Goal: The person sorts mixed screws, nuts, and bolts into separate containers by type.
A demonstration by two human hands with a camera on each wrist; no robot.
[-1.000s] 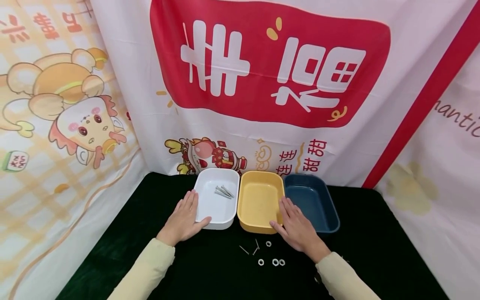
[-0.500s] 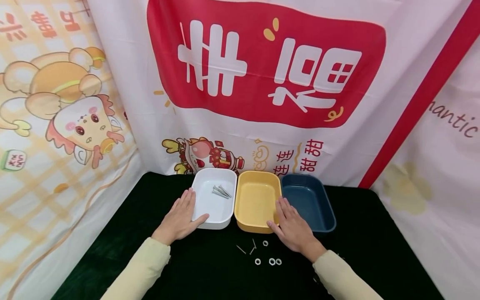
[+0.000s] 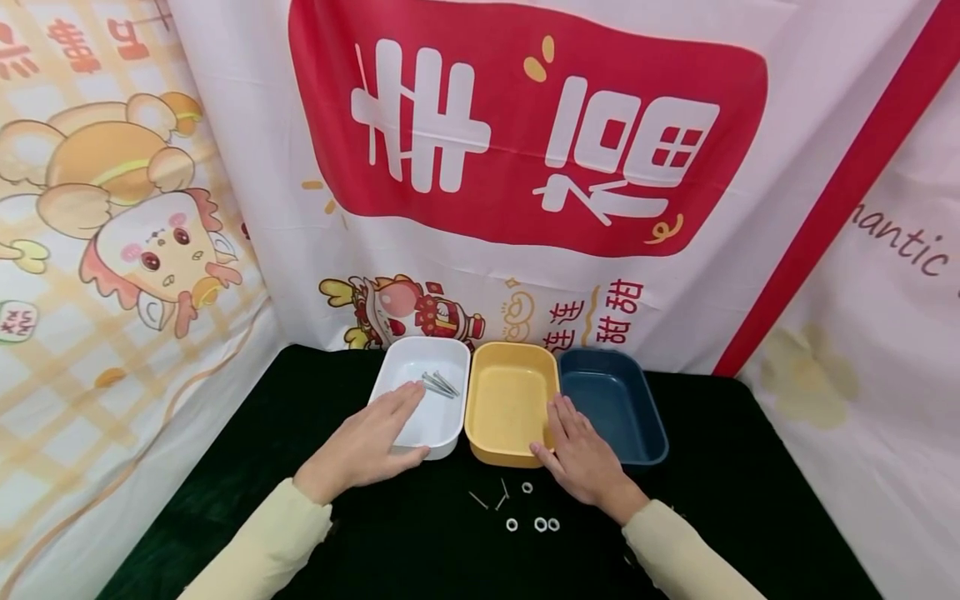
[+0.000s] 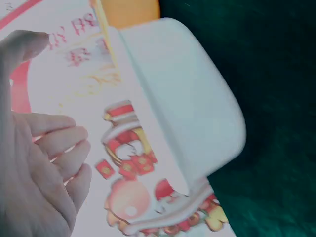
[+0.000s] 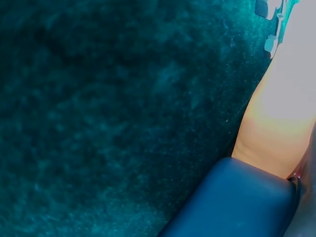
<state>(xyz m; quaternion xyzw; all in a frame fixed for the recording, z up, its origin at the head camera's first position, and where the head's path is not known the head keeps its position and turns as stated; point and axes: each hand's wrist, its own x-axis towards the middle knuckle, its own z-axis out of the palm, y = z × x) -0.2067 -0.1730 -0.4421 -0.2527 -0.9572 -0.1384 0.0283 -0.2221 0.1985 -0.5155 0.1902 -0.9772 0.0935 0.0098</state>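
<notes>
Left hand (image 3: 363,446): released, fingers extended toward 1 o'clock; just shifted from the left rim of the white tray (image 3: 442,425) to across its 8 o'clock area. Present contact: cannot tell. Effect, as judged: side contact apparently ended, left hand free for other handling. Inside the white tray, at 2 o'clock of centre: screws (image 3: 441,384). Just beside, at 3 o'clock: yellow tray (image 3: 506,396). Near its 6 o'clock, on the surface (image 3: 405,542): loose screws (image 3: 478,500) and nuts (image 3: 541,524). Right hand (image 3: 585,458): unchanged at the yellow tray's 4 o'clock edge, fingers straight, grasping nothing. Farther at 3 o'clock: blue tray (image 3: 615,404), partly hidden.
</notes>
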